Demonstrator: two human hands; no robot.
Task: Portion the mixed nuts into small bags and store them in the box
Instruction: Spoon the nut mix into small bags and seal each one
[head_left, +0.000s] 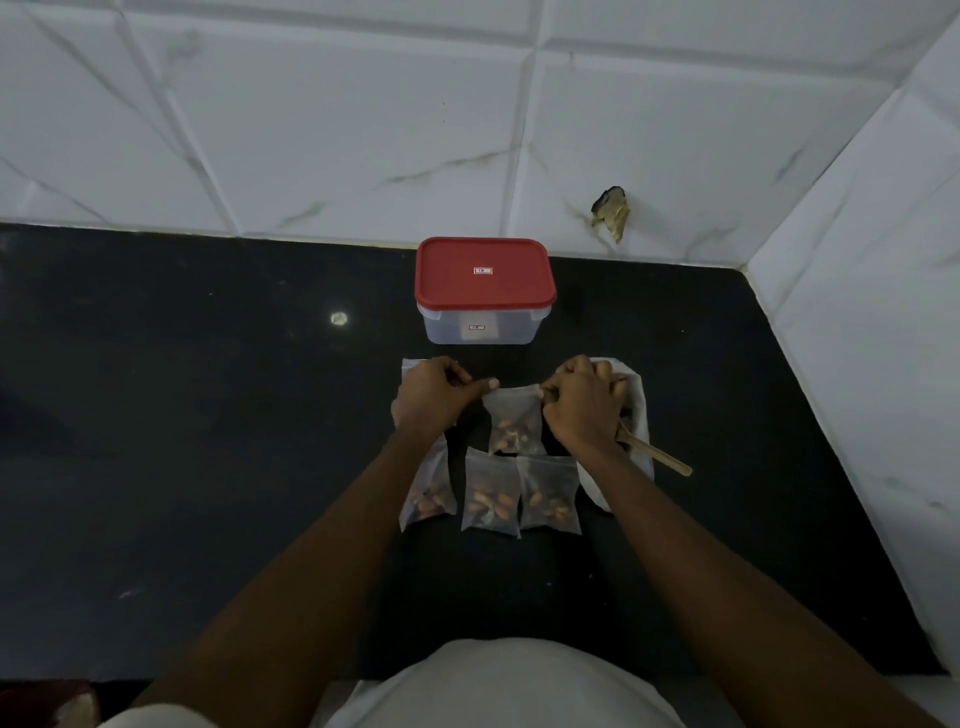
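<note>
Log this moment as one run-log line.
bag: holds nuts | left hand: pinches its top | right hand: pinches its top | other filled bags: three | box: lid on

Your left hand (431, 387) and right hand (579, 402) pinch the top edge of a small nut bag (511, 421). Three filled bags (492, 499) lie nearer you. Red-lidded box (483, 288) sits beyond, lid on.

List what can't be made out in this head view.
All in the head view:
- Top of held bag: left hand and right hand pinch its corners, so it is unclear whether it is sealed.
- Contents of white container: hidden by right hand.
- Inside of box: red lid on, wall cloudy.
- Lid sticker: too small to read.
</note>
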